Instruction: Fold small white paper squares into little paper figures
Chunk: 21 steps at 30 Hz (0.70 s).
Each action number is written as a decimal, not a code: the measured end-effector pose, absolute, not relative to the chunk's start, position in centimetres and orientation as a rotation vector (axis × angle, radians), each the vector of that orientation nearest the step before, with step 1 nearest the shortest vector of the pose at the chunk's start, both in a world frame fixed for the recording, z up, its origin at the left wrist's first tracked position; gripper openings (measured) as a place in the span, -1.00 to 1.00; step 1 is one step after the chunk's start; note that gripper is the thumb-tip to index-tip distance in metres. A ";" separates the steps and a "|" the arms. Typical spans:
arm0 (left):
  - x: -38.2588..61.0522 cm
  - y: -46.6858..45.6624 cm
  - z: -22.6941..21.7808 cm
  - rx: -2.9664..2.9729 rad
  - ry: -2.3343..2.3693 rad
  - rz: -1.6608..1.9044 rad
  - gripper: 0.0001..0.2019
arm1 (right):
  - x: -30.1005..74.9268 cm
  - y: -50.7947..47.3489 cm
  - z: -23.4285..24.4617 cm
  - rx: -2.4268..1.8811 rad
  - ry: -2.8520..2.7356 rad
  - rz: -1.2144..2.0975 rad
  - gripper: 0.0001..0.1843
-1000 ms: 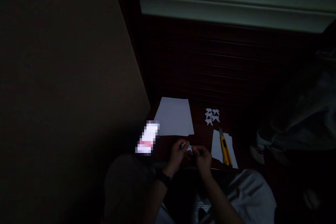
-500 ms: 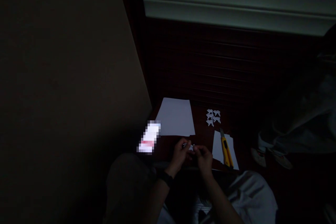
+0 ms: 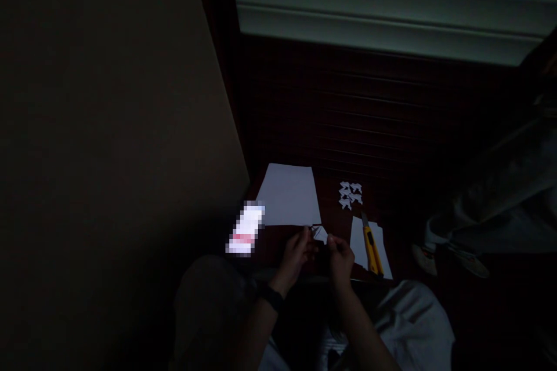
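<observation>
A small folded piece of white paper (image 3: 319, 234) is held up between my two hands above the dark table. My left hand (image 3: 296, 252) pinches its left edge, with a dark band on that wrist. On the other side, my right hand (image 3: 340, 256) grips the paper's right corner between thumb and finger. Beyond my right hand lie several small folded paper figures (image 3: 350, 194) in a cluster. A yellow utility knife (image 3: 372, 250), blade partly out, rests on a stack of white paper pieces (image 3: 358, 243) to the right.
Large white sheets (image 3: 288, 194) lie at the back left of the table. A bright phone screen (image 3: 246, 229), pixelated, is at the left edge. A wall (image 3: 130, 98) rises at the left. Another person's legs and shoes (image 3: 452, 261) are at the right. The room is dim.
The folded paper is now raised and shows a wider face between my hands. My hands have shifted slightly apart. The other person's leg has moved slightly.
</observation>
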<state>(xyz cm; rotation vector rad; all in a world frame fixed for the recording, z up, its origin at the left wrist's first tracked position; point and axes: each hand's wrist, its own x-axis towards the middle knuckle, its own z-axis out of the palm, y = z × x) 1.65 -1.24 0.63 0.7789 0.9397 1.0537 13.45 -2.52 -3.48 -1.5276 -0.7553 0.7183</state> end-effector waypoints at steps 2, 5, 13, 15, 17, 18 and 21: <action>1.8 -1.2 0.6 0.803 0.971 1.058 -0.54 | 13.2 -2.7 -3.4 -1.514 -0.765 0.723 -0.63; 2.0 -1.2 0.4 0.852 0.995 1.076 -0.57 | 12.7 -3.1 -2.8 -1.497 -0.804 0.737 -0.62; 1.3 -0.2 -0.4 0.937 1.018 1.104 -0.63 | 13.4 -3.4 -0.9 -1.497 -1.121 0.798 -0.69; 1.2 0.2 -0.7 1.013 1.030 1.100 -0.64 | 13.9 -3.2 -0.7 -1.557 -1.211 0.725 -0.69; 1.2 0.6 -0.9 1.082 1.034 1.096 -0.66 | 14.4 -2.9 -0.5 -1.582 -1.302 0.677 -0.71; 1.2 0.8 -1.0 1.105 1.039 1.098 -0.66 | 14.5 -2.8 -0.5 -1.585 -1.340 0.660 -0.73; 1.5 1.0 -1.3 1.133 1.049 1.096 -0.66 | 14.6 -2.8 -0.4 -1.587 -1.411 0.634 -0.74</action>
